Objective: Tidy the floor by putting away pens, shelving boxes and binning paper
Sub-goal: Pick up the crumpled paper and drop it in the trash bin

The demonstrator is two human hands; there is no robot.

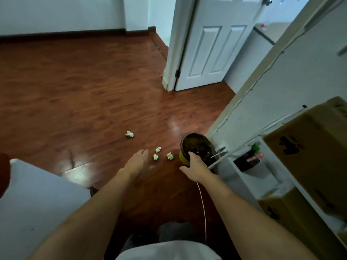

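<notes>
Left hand: the left hand (138, 160) reaches forward and down over the floor (75, 87), palm down, fingers straight and loosely spread, holding nothing.
Right hand: the right hand (195, 167) grips the near rim of the bin (195, 147), fingers curled over the edge and thumb stretched out toward the left hand.
Bin: a small round bin with a yellow outer wall and a dark inside, tilted so that its mouth faces the camera; what lies inside is too dark to tell.
Nearest paper: three small crumpled paper balls, off-white with a greenish tinge, lie on the floor between the two hands. One (155, 157) lies just beyond the left fingertips, another (158, 149) just past it, and the third (170, 156) lies just left of the bin.
Far paper: a fourth crumpled ball (129, 134), same pale colour and a little larger, lies further out, beyond the left hand and apart from the other three.
Right of the right hand: a white shelf unit (262, 177) with brown cardboard boxes (309, 147) on it.
Farthest: a white panelled door (216, 44) stands open beyond the bin.
</notes>
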